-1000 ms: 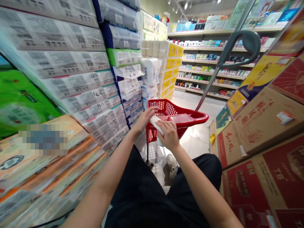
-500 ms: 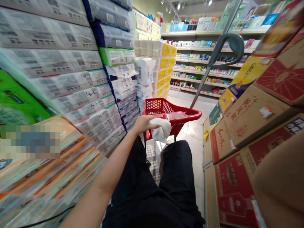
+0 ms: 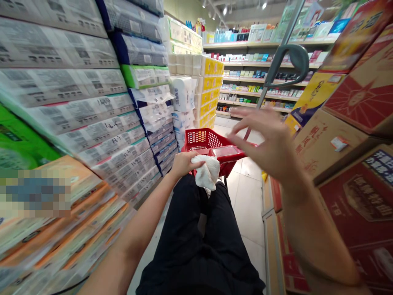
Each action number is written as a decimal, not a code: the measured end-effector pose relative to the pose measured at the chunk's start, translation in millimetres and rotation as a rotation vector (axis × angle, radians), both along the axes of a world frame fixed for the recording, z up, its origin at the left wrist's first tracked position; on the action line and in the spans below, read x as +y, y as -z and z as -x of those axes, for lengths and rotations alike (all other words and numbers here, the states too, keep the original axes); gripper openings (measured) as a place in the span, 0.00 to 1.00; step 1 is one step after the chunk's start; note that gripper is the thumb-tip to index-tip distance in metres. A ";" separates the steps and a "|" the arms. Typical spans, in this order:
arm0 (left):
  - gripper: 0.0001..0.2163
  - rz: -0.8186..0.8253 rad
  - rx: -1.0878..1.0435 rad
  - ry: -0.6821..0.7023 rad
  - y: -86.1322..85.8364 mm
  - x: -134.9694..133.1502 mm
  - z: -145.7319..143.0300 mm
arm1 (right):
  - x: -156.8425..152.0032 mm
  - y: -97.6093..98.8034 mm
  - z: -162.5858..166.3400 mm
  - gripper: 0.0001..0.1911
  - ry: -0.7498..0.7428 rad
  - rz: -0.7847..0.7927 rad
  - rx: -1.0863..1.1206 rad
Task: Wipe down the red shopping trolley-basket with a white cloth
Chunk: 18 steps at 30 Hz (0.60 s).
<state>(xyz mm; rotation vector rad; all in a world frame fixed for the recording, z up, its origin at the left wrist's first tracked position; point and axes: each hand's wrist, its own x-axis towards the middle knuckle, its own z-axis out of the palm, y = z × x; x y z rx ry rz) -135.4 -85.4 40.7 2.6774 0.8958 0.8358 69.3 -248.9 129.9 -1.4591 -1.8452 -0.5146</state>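
Observation:
My left hand (image 3: 183,164) pinches a crumpled white cloth (image 3: 207,173), which hangs from the fingers above my knees. Just beyond it stands a red plastic shopping basket (image 3: 225,152) with perforated walls; the cloth overlaps its near side in the head view. From the basket's right side a slanted metal pole rises to a grey loop handle (image 3: 274,65). My right hand (image 3: 266,141) is raised in front of the pole, thumb and fingers curved but apart, with nothing visible between them. It is blurred and hides part of the basket's right end.
Tall stacks of wrapped paper packs (image 3: 82,110) line the left side, with orange packs (image 3: 101,217) lower down. Cardboard cartons (image 3: 325,143) are piled along the right. Shelves of boxed goods (image 3: 254,63) cross the back. Pale floor tiles (image 3: 248,205) run between.
My right hand has swung up and forward from the lower right to near the basket's pole. My left hand still holds the cloth. My knees have drawn closer together, and the view has shifted slightly.

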 end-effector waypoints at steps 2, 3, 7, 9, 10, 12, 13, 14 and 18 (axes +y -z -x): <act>0.18 -0.037 -0.003 -0.013 3.0 -2.0 -2.9 | 15.9 13.8 29.6 0.17 -0.053 0.145 -0.059; 0.19 -0.056 -0.002 -0.030 4.7 -3.7 -4.7 | 22.9 26.0 44.1 0.20 -0.068 0.220 -0.070; 0.22 -0.102 0.032 -0.120 9.4 -14.4 -12.3 | 36.7 85.1 78.4 0.35 -0.016 0.285 0.021; 0.23 -0.097 0.018 -0.125 9.0 -21.3 -14.6 | 34.9 104.1 78.1 0.37 0.006 0.243 0.031; 0.22 -0.083 -0.007 -0.123 7.9 -24.8 -15.0 | 32.8 109.1 74.5 0.36 -0.001 0.224 0.018; 0.19 -0.032 -0.095 -0.107 4.7 -30.8 -13.8 | 27.8 111.7 62.8 0.34 -0.040 0.198 -0.028; 0.19 0.001 -0.147 -0.076 3.3 -32.9 -12.0 | 25.4 110.7 55.1 0.32 -0.059 0.184 -0.049; 0.18 0.031 -0.203 -0.031 2.3 -34.1 -9.3 | 23.3 109.0 46.6 0.30 -0.071 0.168 -0.063; 0.19 0.056 -0.284 0.124 7.8 -30.7 8.7 | 17.3 105.6 10.3 0.23 -0.040 0.074 -0.037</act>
